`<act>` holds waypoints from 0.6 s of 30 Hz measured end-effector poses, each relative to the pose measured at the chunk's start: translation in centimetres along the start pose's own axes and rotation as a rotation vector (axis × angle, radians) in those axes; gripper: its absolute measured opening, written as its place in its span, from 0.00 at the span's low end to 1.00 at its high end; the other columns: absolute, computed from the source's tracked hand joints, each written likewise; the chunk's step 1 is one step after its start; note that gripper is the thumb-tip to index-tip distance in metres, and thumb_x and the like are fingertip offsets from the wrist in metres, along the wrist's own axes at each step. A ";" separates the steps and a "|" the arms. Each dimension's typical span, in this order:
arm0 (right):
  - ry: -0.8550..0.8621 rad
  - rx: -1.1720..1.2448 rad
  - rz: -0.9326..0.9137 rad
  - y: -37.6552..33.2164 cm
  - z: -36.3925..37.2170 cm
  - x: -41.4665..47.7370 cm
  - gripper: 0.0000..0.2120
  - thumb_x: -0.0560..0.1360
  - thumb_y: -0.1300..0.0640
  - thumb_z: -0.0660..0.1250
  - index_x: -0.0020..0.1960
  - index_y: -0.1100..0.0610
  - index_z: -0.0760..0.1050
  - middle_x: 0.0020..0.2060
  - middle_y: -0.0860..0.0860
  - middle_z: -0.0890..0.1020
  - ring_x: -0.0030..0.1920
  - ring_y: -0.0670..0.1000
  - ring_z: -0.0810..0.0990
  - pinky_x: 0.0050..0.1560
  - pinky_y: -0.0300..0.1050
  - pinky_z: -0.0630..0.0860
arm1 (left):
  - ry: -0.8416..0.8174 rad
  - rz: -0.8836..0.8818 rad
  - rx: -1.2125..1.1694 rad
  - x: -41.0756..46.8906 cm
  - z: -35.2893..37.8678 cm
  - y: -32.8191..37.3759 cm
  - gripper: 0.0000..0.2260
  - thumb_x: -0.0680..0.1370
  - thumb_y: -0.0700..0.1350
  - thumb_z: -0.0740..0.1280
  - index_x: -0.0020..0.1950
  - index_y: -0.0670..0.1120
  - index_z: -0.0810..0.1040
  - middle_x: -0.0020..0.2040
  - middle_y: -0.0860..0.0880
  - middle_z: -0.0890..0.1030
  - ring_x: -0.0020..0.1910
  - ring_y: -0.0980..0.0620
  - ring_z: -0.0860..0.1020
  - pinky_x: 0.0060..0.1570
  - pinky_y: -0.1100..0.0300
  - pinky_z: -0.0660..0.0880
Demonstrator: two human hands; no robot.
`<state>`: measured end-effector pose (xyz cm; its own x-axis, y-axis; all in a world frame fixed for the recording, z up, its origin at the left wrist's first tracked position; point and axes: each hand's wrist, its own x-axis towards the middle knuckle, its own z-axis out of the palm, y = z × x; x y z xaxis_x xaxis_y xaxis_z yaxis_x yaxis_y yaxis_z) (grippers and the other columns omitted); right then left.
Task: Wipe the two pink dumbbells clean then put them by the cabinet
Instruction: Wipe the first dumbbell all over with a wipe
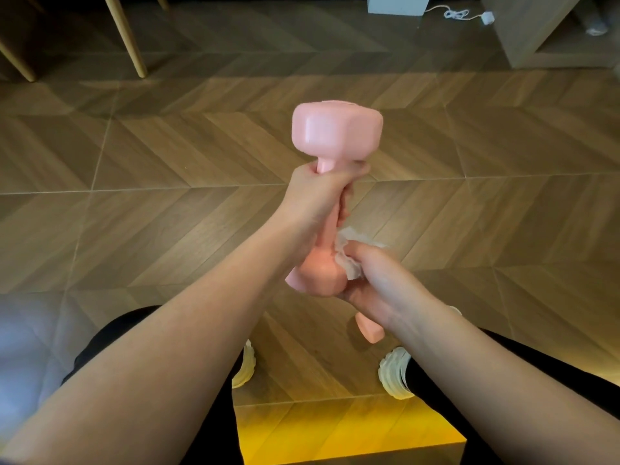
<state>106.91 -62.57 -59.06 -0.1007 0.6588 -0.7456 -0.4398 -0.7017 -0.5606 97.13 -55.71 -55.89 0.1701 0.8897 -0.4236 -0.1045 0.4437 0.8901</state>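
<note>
**Left hand** [317, 199]: fingers curled tight round the handle of the held pink dumbbell [337, 129], gripping just under its upper head.

**Right hand** [379, 283]: just below the left hand. The fingers and thumb are bunched, pinching a crumpled white wipe [349, 260]. The wipe is pressed against the dumbbell where the handle meets the lower head.

**Held pink dumbbell**: raised clear of the floor, roughly upright and a little tilted. The upper head stands above the left hand and is slightly blurred. The lower head sits between the left forearm and the right hand, partly covered by both.

**Second pink dumbbell** [370, 330]: lying on the floor beneath the right wrist. Only one end shows, and the rest is hidden by the hand and wrist.

**White shoes** [396, 370]: one under each forearm, worn with black trousers [503, 364].

**Yellow-lit ledge** [335, 431]: nearest the person, between the legs.

**Wooden floor** [167, 196]: chevron-patterned boards, spreading out beyond both hands.

**Wooden cabinet** [536, 35]: far beyond the right hand, well apart from both dumbbells.

**White cable** [456, 13]: coiled on the floor just beside the cabinet.

**Pale wooden furniture legs** [127, 35]: far beyond the left hand.
</note>
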 end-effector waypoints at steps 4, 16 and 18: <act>-0.040 -0.082 0.089 -0.2 -0.2 0.4 0.13 0.79 0.55 0.63 0.40 0.52 0.84 0.39 0.51 0.85 0.37 0.49 0.83 0.41 0.47 0.80 | -0.170 0.091 -0.050 -0.7 0.6 0.2 0.15 0.73 0.43 0.69 0.30 0.44 0.67 0.21 0.49 0.65 0.19 0.52 0.63 0.22 0.63 0.63; 0.006 0.034 -0.025 -1.0 -0.8 0.2 0.12 0.80 0.65 0.59 0.60 0.60 0.76 0.49 0.58 0.85 0.43 0.54 0.85 0.45 0.55 0.83 | -0.014 -0.012 -0.111 -0.3 0.0 -0.6 0.08 0.76 0.40 0.71 0.43 0.46 0.72 0.33 0.49 0.71 0.30 0.51 0.70 0.33 0.57 0.69; 0.038 -0.016 -0.029 -0.6 -0.4 0.5 0.11 0.78 0.66 0.60 0.54 0.58 0.79 0.41 0.54 0.85 0.37 0.50 0.84 0.37 0.46 0.81 | 0.010 0.003 -0.096 -0.3 0.4 -0.4 0.11 0.75 0.42 0.72 0.35 0.47 0.72 0.28 0.49 0.71 0.26 0.52 0.69 0.29 0.59 0.67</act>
<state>107.53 -61.95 -59.24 -0.0543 0.6687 -0.7416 -0.4276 -0.6867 -0.5879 97.47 -56.21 -56.03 0.1596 0.8919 -0.4230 -0.1989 0.4488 0.8712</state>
